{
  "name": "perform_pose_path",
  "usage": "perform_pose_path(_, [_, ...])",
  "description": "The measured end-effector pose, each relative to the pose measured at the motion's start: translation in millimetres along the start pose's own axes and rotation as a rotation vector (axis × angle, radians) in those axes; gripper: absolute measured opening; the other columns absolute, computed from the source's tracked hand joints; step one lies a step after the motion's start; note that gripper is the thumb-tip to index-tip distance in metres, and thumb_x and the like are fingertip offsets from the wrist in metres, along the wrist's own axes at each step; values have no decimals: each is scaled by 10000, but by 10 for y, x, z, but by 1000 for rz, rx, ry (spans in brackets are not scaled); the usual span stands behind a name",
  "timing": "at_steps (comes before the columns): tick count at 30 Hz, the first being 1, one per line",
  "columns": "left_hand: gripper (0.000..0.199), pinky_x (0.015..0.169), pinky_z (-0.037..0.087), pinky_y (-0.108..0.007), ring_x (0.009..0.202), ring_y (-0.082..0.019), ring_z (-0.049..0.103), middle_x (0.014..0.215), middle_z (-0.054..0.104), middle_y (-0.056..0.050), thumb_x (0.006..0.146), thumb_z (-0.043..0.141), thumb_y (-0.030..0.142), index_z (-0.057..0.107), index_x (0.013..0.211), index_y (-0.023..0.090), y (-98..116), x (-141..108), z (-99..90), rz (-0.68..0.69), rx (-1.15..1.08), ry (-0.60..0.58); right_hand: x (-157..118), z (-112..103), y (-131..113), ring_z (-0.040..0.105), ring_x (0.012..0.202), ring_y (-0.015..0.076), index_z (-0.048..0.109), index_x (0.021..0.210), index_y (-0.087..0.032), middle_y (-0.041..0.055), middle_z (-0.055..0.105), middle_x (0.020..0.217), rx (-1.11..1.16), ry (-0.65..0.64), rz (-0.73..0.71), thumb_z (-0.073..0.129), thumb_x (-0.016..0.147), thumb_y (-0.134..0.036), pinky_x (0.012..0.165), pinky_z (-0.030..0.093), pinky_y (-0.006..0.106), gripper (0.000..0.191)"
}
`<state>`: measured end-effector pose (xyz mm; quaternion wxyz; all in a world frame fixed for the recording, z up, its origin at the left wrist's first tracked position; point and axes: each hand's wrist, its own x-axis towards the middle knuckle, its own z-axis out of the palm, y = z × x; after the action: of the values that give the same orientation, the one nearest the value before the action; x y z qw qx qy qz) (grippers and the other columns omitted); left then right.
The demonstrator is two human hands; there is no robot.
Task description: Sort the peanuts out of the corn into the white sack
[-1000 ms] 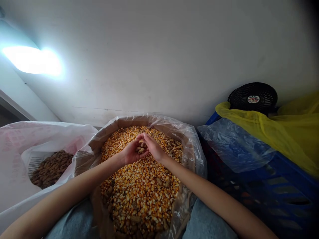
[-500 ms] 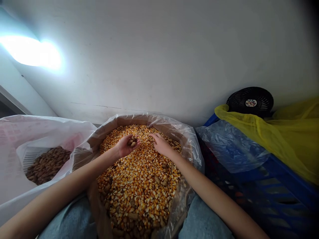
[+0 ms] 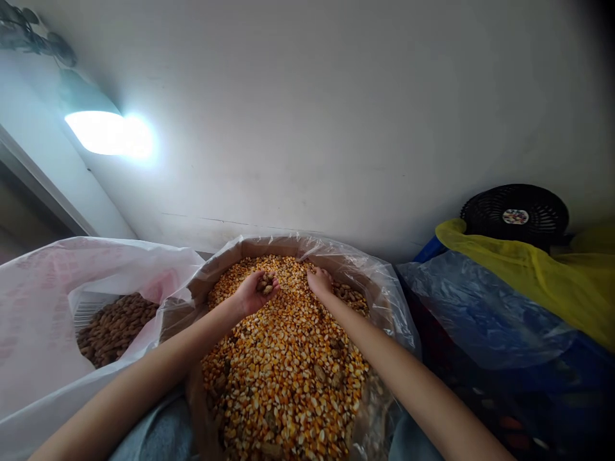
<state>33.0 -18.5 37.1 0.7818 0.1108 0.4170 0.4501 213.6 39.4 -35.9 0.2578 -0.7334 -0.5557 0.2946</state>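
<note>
A large bag lined with clear plastic point(image 3: 403, 314) holds yellow corn kernels point(image 3: 288, 358), with unshelled peanuts point(image 3: 319, 373) scattered among them. Palm up above the corn, my left hand point(image 3: 250, 294) is cupped around several unshelled peanuts point(image 3: 266, 283). My right hand point(image 3: 319, 282) reaches to the far right part of the corn, back of the hand up and fingers curled down at the surface. Whatever its fingertips grip is hidden. More peanuts point(image 3: 350, 296) lie clustered just right of that hand, along the bag's wall.
On the left stands a white sack point(image 3: 38, 307) with brown unshelled peanuts point(image 3: 118, 326) inside. To the right are a clear plastic sheet point(image 3: 485, 307), yellow mesh point(image 3: 519, 275) and a black fan point(image 3: 516, 211). A bright lamp point(image 3: 96, 131) shines beside the wall point(image 3: 307, 128).
The view has shifted, so the scene sits lower and farther right. My right hand has moved toward the bag's far right side and curled its fingers. My left hand keeps holding the peanuts.
</note>
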Motion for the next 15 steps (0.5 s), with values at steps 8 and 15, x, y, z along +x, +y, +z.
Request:
perform_pose_path(8, [176,536,519,-248,547,-116,570,597,547,-52,808,354,143,515,751,101,97,31,11,42,-78,-9,-65,137,-313,517,965,181,615,945,-219,31,585,1050,292,-277,-233,409,741,-430,815,376,282,359])
perform_pose_path(15, [166,539,518,-238,549,-111,565,583,540,-38,801,369,127,524,745,106,157,-1,-5,59,-137,3,-552,63,-385,558,840,177,635,840,-172,32,636,875,334,-550,-408,496,716,-405,779,391,297,299])
